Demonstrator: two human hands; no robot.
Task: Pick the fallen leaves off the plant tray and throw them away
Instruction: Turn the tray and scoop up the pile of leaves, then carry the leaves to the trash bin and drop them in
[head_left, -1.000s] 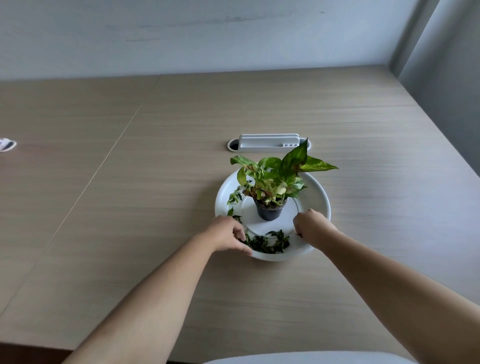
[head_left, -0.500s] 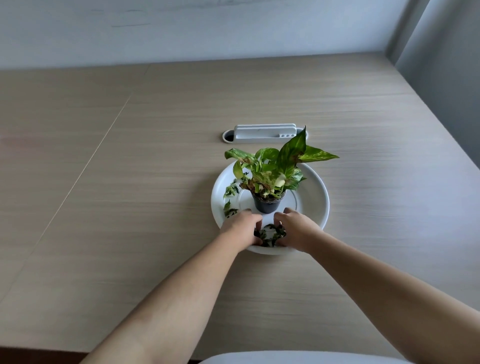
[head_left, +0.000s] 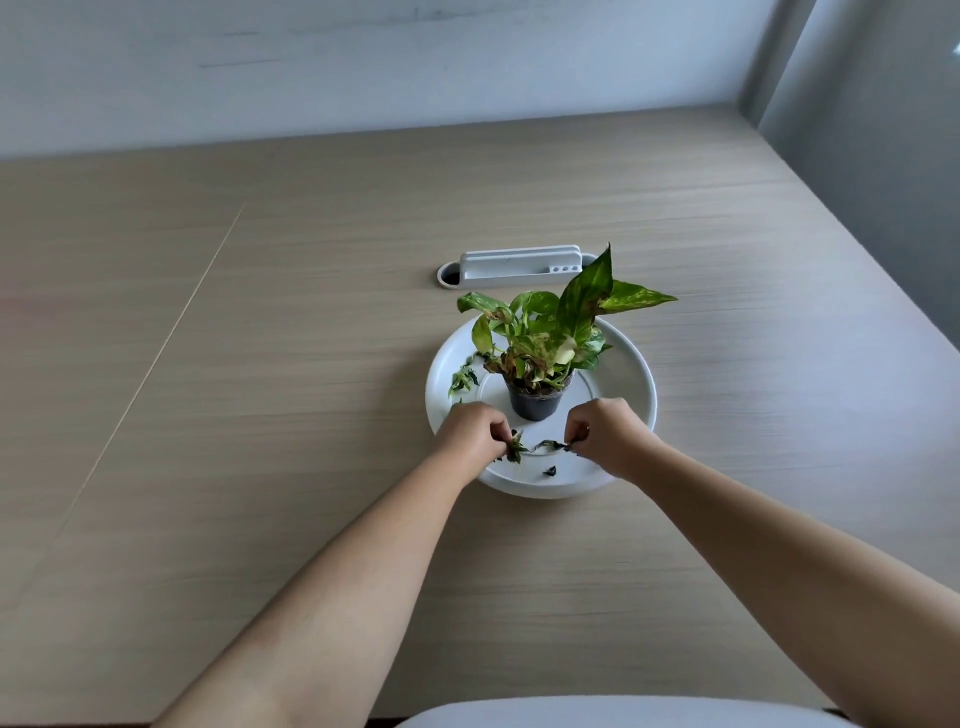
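A round white plant tray (head_left: 631, 374) sits on the wooden table with a small black pot (head_left: 535, 402) of green variegated plant at its centre. Over the tray's near rim, my left hand (head_left: 470, 434) is closed on a clump of dark fallen leaves (head_left: 515, 448). My right hand (head_left: 605, 434) pinches another strand of leaves (head_left: 550, 445), slightly apart from the left. One small leaf scrap (head_left: 549, 471) lies on the tray below them. More fallen leaves (head_left: 464, 379) lie on the tray's left side.
A white desk organiser (head_left: 519, 266) set into the table stands just behind the tray. A wall runs along the table's far edge and a grey panel closes the right side. A pale chair edge (head_left: 597, 714) shows at the bottom.
My hands closed in on the leaf pile at the tray's front, gathered it, and now lift the leaves apart in two handfuls. The pile is gone from the tray floor except one scrap.
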